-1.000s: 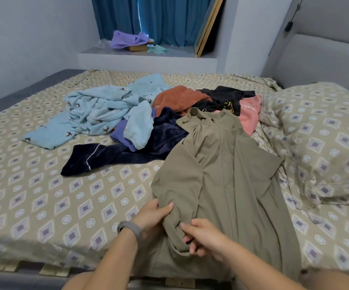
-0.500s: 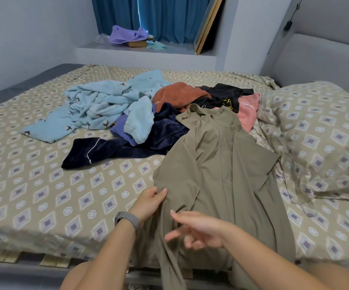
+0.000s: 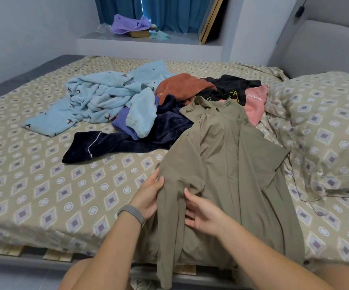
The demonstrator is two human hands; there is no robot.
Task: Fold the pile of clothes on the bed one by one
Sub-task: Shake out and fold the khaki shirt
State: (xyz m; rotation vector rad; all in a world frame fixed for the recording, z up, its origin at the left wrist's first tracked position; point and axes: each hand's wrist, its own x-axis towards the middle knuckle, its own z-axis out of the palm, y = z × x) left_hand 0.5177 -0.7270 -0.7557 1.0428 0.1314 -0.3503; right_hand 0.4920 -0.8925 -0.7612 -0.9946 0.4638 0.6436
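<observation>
1. Head view: olive jacket spread on the bed at its near edge, one sleeve hanging over the edge between the two hands.
2. Left hand – grey wristband on it – holds the jacket's left edge, thumb on top of the fabric.
3. Right hand lies against the sleeve, fingers straight and loosely spread.
4. Pile of clothes behind the jacket – light blue, navy, rust, black, pink.
5. Pillow beside the jacket, on the right.

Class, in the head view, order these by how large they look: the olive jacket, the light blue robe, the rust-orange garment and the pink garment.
1. olive jacket, though it lies nearest the camera
2. light blue robe
3. rust-orange garment
4. pink garment, partly covered
</observation>
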